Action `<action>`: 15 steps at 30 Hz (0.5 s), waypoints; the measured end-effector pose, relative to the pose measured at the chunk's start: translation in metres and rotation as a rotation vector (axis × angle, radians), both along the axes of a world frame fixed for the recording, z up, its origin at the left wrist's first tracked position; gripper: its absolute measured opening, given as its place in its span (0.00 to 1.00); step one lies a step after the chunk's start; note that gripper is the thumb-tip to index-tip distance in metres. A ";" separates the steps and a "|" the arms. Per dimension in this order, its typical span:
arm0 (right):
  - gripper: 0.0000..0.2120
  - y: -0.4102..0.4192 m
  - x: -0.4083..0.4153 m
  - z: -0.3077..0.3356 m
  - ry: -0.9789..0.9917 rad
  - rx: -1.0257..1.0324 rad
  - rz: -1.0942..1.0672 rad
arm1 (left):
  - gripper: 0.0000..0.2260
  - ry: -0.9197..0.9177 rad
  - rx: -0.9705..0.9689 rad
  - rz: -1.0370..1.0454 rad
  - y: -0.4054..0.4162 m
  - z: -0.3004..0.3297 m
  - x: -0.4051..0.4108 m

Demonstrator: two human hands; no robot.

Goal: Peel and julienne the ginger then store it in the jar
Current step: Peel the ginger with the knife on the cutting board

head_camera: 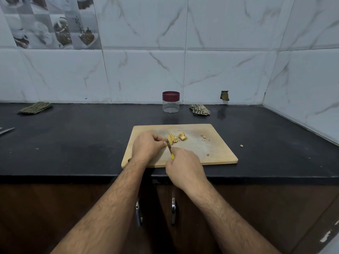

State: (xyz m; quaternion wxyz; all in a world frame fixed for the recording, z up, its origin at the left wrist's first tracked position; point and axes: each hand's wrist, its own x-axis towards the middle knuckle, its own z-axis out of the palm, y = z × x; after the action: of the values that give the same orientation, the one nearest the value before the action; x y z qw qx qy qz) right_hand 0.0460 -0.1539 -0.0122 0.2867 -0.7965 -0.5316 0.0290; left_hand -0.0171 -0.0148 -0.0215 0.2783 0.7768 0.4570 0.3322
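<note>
Left hand [146,143] first: from my remote seat I see its fingers curled down, pinning the near end of the ginger [172,139] against the cutting board [216,153]. Just right of it, the right hand [185,167] is wrapped around the yellow handle of a small knife [170,150], and the blade runs up toward the ginger beside the left fingertips.

As for progress, I judge the peeling done: the ginger shows pale yellow flesh with no brown skin that I can make out. It lies a little left of the board's centre, already cut into thin slices that lean on one another like a fanned deck. A smaller chunk [182,136] sits just beside the slices to the right, apparently not sliced yet. Farther right, a few small scraps [203,138] lie scattered on the board, and one bit [241,145] rests on the black table [73,140] just off the board's right edge.

What is left, as I read it: the slices need to be cut into fine strips, the chunk needs the same treatment, and nothing is stored yet. The jar [171,102] stands behind the board near the wall, clear, empty as far as I can tell, with its maroon lid on.
</note>
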 end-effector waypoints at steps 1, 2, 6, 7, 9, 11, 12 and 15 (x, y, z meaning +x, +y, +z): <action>0.16 0.000 0.000 0.001 0.002 0.000 -0.001 | 0.11 0.000 -0.001 0.000 0.000 0.000 0.000; 0.16 0.000 0.000 0.002 0.004 -0.002 -0.002 | 0.11 0.000 0.001 0.001 0.000 0.000 0.000; 0.15 0.000 -0.002 0.001 -0.003 -0.006 0.001 | 0.11 -0.002 0.000 0.005 0.001 -0.001 0.000; 0.15 0.000 -0.003 0.001 -0.008 -0.004 -0.002 | 0.10 0.000 -0.002 0.008 0.002 -0.001 0.001; 0.14 0.000 -0.002 0.000 -0.010 0.000 -0.015 | 0.09 0.006 -0.001 0.012 0.003 -0.003 0.001; 0.14 0.000 -0.002 0.000 -0.006 -0.004 -0.020 | 0.08 0.006 0.001 0.013 0.003 -0.003 0.001; 0.14 0.000 -0.003 -0.001 -0.006 -0.008 -0.021 | 0.09 0.004 0.002 0.012 0.002 -0.003 0.001; 0.15 -0.001 -0.004 0.000 0.002 -0.011 -0.022 | 0.09 0.006 0.000 0.008 0.002 -0.002 0.000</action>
State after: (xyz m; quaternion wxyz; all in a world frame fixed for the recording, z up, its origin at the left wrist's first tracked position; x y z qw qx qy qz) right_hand 0.0424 -0.1544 -0.0125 0.2833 -0.8037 -0.5225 0.0296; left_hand -0.0169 -0.0132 -0.0235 0.2755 0.7760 0.4607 0.3311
